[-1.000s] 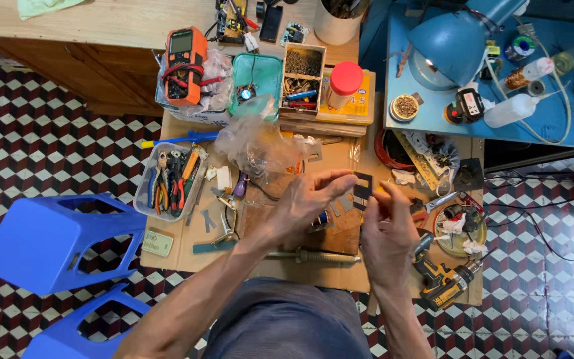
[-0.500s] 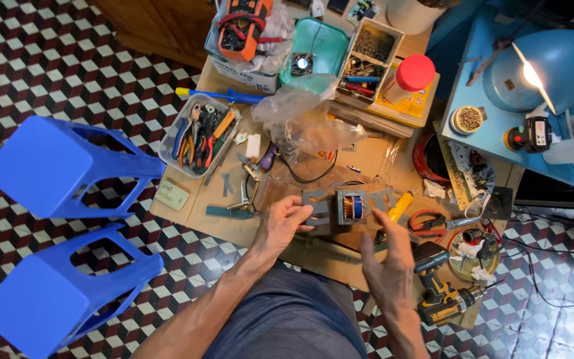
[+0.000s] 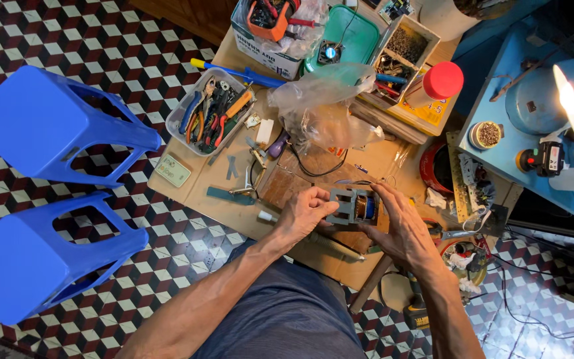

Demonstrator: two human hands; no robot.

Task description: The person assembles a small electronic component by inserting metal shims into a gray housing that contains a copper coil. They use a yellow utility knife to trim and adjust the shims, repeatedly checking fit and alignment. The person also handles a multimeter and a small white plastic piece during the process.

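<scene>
The left hand (image 3: 303, 214) and the right hand (image 3: 403, 229) met over a small transformer (image 3: 355, 206), a grey metal frame with a copper-coloured winding showing at its middle. The left grip was clamped on the frame's near-left edge, fingers curled over the top; the right grip closed on the opposite side, thumb toward the winding. The part sat between the two palms, just above a brown board (image 3: 286, 186) on the desk (image 3: 200, 189).

To do this well, I judged that both grips should stay on the metal frame and off the winding, with the part kept low over the board so that a slip cost little. Thin leads seemed to run from the far side of the frame; they were too fine to follow.

Beyond the grip lay a crumpled clear plastic bag (image 3: 320, 110), with a dark wire (image 3: 313, 169) looping out from under it toward the hands, the nearest thing that might snag. To the left of the grip were loose metal pieces (image 3: 250, 176) and, farther off, a clear tray of pliers (image 3: 212, 113). Past the bag stood a jar with a red lid (image 3: 442, 81) and a wooden box of small parts (image 3: 396, 56). To the right a lit blue desk lamp (image 3: 566, 93) shone. Two blue plastic stools (image 3: 54, 126) stood on the tiled floor, well apart from the hands.
</scene>
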